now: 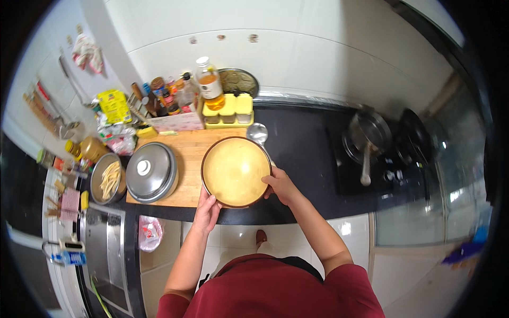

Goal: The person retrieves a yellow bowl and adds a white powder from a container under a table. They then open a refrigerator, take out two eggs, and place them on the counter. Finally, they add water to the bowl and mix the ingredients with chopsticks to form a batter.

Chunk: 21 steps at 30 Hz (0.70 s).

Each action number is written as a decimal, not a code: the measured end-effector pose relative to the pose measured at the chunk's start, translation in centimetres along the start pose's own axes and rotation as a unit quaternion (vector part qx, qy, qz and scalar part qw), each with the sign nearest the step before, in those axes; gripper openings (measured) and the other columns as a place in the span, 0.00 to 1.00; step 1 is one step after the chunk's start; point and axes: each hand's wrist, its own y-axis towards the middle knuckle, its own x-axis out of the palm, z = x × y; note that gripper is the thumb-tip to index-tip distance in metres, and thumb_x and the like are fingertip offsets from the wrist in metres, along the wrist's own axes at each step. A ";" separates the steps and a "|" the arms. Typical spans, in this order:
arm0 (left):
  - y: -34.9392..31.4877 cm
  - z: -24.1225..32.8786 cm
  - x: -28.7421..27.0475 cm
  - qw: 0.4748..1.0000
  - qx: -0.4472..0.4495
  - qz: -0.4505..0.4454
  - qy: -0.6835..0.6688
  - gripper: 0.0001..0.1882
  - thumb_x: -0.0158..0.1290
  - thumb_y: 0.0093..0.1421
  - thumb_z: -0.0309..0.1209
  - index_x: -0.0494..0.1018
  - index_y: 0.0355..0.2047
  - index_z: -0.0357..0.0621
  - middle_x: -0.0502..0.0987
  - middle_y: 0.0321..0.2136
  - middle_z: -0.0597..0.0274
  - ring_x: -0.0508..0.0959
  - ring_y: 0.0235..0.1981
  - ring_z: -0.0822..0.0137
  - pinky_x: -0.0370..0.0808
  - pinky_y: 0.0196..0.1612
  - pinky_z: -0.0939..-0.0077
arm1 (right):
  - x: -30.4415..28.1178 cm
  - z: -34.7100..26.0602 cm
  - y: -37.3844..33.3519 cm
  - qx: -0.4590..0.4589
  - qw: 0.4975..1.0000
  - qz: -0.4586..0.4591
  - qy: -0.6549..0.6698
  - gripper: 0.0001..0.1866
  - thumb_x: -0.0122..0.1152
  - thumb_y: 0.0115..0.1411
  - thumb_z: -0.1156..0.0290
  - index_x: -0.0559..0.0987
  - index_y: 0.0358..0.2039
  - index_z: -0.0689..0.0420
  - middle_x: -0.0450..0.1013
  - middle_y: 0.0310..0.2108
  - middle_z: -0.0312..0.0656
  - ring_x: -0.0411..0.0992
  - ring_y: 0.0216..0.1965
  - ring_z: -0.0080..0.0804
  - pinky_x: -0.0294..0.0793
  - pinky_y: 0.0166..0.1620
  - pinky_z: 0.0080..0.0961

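Observation:
Both of my hands hold a round yellow bowl [237,170] with a dark brown rim, near the front of the counter. My left hand [207,208] grips its lower left edge, the thumb at the rim and the other fingers partly hidden. On the lower right side my right hand [281,185] is closed, its thumb over the rim and the rest partly beneath. The bowl covers the right end of a wooden cutting board [190,151]. Just behind it lies a metal ladle [257,133]. To the left stands a lidded metal pot [150,173].
A metal bowl of pale strips [110,179] stands left of the pot. Behind the board are an oil bottle [210,85], yellow seasoning boxes [228,109] and several bottles. A saucepan [370,132] and black pan [414,135] sit on the stove at right; a sink [104,241] lies lower left.

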 end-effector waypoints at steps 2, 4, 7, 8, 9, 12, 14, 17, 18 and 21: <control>-0.3 -0.2 0.4 0.998 -0.027 -0.043 -0.037 0.39 0.57 0.54 0.37 0.52 0.63 0.44 0.64 0.58 0.59 0.63 0.60 0.62 0.61 0.62 0.62 | 0.7 0.7 -3.7 -0.017 0.999 0.040 0.001 0.16 0.49 0.58 0.77 0.70 0.48 0.63 0.73 0.36 0.43 0.73 0.26 0.27 0.75 0.23 0.21; -1.2 -0.6 -0.5 0.990 -0.082 -0.093 -0.063 0.42 0.58 0.51 0.36 0.51 0.64 0.42 0.62 0.60 0.57 0.62 0.62 0.59 0.59 0.63 0.60 | 2.1 1.9 -7.6 -0.041 0.995 0.084 0.021 0.15 0.49 0.59 0.77 0.71 0.47 0.62 0.73 0.35 0.42 0.73 0.26 0.26 0.74 0.23 0.21; -4.0 -1.3 -0.9 0.976 -0.143 -0.142 -0.078 0.44 0.61 0.48 0.36 0.52 0.63 0.40 0.63 0.59 0.55 0.63 0.61 0.58 0.60 0.63 0.60 | 4.2 5.0 -13.1 -0.064 0.985 0.150 0.064 0.14 0.50 0.61 0.76 0.70 0.48 0.62 0.74 0.33 0.40 0.73 0.25 0.25 0.75 0.24 0.20; -5.1 -1.6 -1.1 0.973 -0.149 -0.163 -0.072 0.43 0.60 0.48 0.35 0.53 0.63 0.40 0.64 0.58 0.55 0.64 0.60 0.58 0.61 0.62 0.60 | 5.0 6.2 -14.8 -0.075 0.980 0.163 0.083 0.14 0.50 0.61 0.76 0.70 0.48 0.62 0.74 0.33 0.40 0.74 0.25 0.25 0.75 0.24 0.21; -6.1 -1.8 -1.1 0.969 -0.151 -0.183 -0.067 0.43 0.60 0.48 0.35 0.53 0.62 0.39 0.64 0.58 0.55 0.64 0.60 0.58 0.61 0.62 0.60 | 5.7 7.3 -16.7 -0.089 0.977 0.170 0.091 0.14 0.49 0.65 0.71 0.69 0.49 0.61 0.74 0.33 0.40 0.75 0.26 0.26 0.76 0.26 0.21; -9.7 -1.2 -0.2 0.960 -0.178 -0.206 -0.067 0.41 0.59 0.48 0.32 0.55 0.61 0.37 0.66 0.57 0.54 0.66 0.58 0.58 0.63 0.61 0.63 | 8.2 10.2 -21.6 -0.128 0.949 0.178 0.225 0.16 0.46 0.68 0.63 0.70 0.47 0.62 0.75 0.33 0.40 0.75 0.26 0.27 0.77 0.27 0.23; -11.7 -1.3 -0.4 0.957 -0.185 -0.209 -0.072 0.41 0.59 0.48 0.32 0.55 0.61 0.37 0.66 0.56 0.55 0.67 0.58 0.59 0.63 0.61 0.64 | 8.5 12.3 -23.7 -0.154 0.947 0.168 0.227 0.24 0.40 0.70 0.55 0.68 0.52 0.63 0.74 0.43 0.44 0.76 0.38 0.31 0.79 0.39 0.28; -14.8 0.4 0.1 0.958 -0.193 -0.201 -0.074 0.42 0.60 0.47 0.33 0.55 0.61 0.38 0.66 0.57 0.55 0.66 0.59 0.59 0.62 0.61 0.64 | 11.1 12.3 -25.9 -0.163 0.941 0.185 0.232 0.27 0.37 0.70 0.54 0.64 0.57 0.64 0.68 0.54 0.47 0.70 0.53 0.35 0.73 0.54 0.32; -15.7 1.1 0.3 0.959 -0.192 -0.196 -0.077 0.42 0.60 0.47 0.33 0.55 0.61 0.38 0.65 0.57 0.56 0.66 0.59 0.59 0.62 0.61 0.64 | 11.9 12.0 -26.4 -0.171 0.941 0.187 0.225 0.26 0.38 0.70 0.54 0.65 0.57 0.64 0.69 0.53 0.45 0.71 0.51 0.33 0.73 0.52 0.30; -18.5 2.8 -0.6 0.964 -0.159 -0.195 -0.080 0.43 0.60 0.47 0.33 0.53 0.62 0.37 0.64 0.58 0.55 0.65 0.59 0.59 0.62 0.62 0.63 | 14.7 11.3 -27.0 -0.177 0.949 0.179 0.190 0.25 0.38 0.70 0.54 0.67 0.55 0.62 0.71 0.48 0.41 0.72 0.44 0.26 0.73 0.47 0.24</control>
